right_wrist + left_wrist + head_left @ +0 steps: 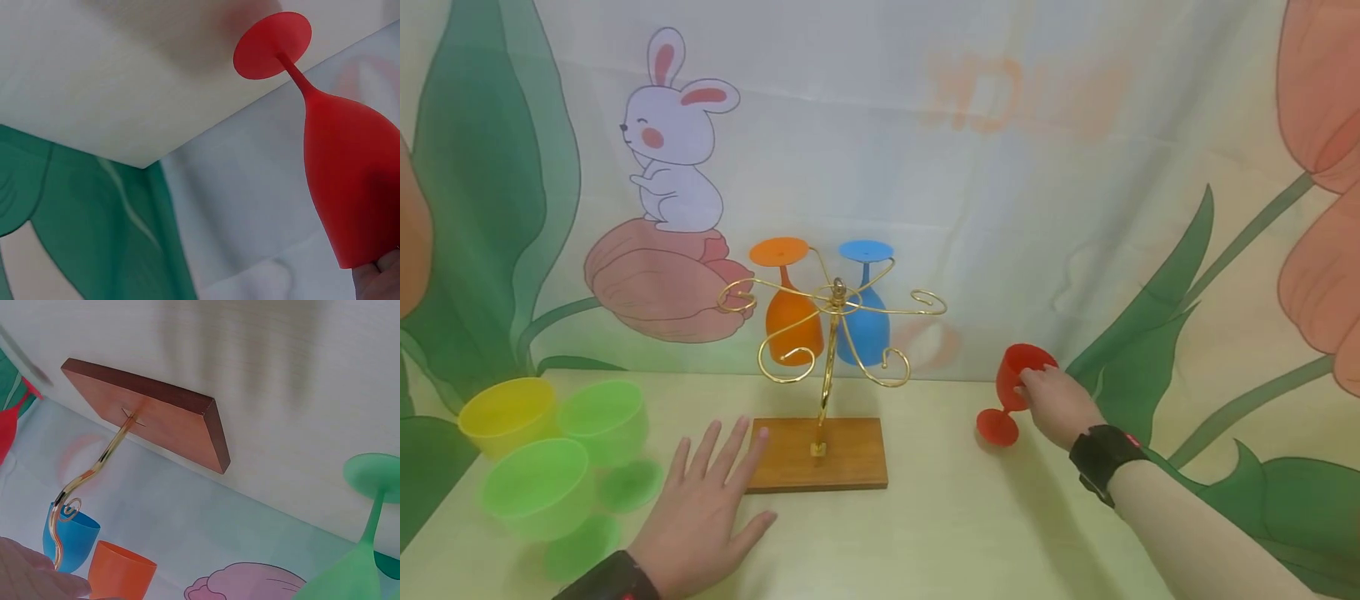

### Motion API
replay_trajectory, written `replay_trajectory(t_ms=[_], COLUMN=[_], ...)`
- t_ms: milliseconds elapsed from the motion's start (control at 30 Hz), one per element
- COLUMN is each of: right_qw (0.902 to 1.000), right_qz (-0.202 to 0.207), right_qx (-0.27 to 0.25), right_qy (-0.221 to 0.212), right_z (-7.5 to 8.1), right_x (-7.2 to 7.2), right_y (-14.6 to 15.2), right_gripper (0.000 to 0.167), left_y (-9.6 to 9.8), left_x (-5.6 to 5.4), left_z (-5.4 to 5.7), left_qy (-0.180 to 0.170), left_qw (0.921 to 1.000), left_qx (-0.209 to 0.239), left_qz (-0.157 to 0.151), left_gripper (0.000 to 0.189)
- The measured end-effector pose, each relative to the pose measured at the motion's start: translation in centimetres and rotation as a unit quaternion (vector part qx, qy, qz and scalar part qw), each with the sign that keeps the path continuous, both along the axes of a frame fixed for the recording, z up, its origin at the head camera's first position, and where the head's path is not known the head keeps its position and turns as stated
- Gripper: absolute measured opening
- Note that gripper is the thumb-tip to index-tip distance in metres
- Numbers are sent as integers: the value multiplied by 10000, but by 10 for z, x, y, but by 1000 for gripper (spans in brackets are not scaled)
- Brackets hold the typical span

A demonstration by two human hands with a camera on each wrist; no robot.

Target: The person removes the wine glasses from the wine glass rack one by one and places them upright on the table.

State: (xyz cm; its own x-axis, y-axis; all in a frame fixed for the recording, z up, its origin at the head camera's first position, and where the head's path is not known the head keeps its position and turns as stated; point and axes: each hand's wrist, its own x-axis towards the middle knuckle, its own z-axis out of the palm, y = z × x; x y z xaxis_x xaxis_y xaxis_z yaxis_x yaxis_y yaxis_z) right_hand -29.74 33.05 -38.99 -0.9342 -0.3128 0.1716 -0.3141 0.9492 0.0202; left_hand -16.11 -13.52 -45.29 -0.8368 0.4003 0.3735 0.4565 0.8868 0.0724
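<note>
Near the rim, my right hand [1060,402] grips a red goblet [1009,392]; in the right wrist view the goblet [350,169] is tilted, its foot apart from the tabletop. My left hand [703,508] has its fingers spread and straight, holding nothing, beside the left edge of the rack's wooden base [850,462]. The gold wire rack [827,375] has several curled arms. Upside down on its rear arms hang an orange goblet [793,325] and a blue goblet [871,321].
At the left of the table [947,517] stand two green goblets [538,492] and, behind them, a yellow goblet [508,417]. A printed cloth backdrop [1037,208] with a rabbit and tulips hangs along the table's back edge.
</note>
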Motion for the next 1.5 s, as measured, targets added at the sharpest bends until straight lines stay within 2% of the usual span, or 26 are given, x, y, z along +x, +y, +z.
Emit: replay_trajectory(t_ms=[133,333,800,1000,1100,1167,1333,1500], right_qw=[9999,9995,9995,9993,9994,9991,9968,9942], right_qz=[-8,42,-8,125,127,87,278,690], right_qx=[151,268,305,227,-56,-324,-738,-783], right_qy=[23,189,-3,272,332,253,116,270], right_z=[-5,-9,-9,-5,7,21,66,110], right_x=[-2,-1,6,6,4,2,-5,-12], right_y=[18,30,29,27,19,8,-28,-73], right_gripper=[12,14,15,16,14,18,37,39], left_y=[-1,0,-2,-3,-6,-8,-13,-8], left_x=[2,4,3,1,-2,-4,-10,-13], left_z=[3,6,2,7,17,28,66,103], left_qy=[-186,-254,-139,-322,-207,-36,523,965], left_qw=[9998,9997,9999,9994,9995,9991,9934,9856], left_qx=[-9,6,58,66,225,423,1016,1335], left_qz=[58,61,5,66,37,20,-92,-385], left_gripper=[86,84,85,87,88,90,95,99])
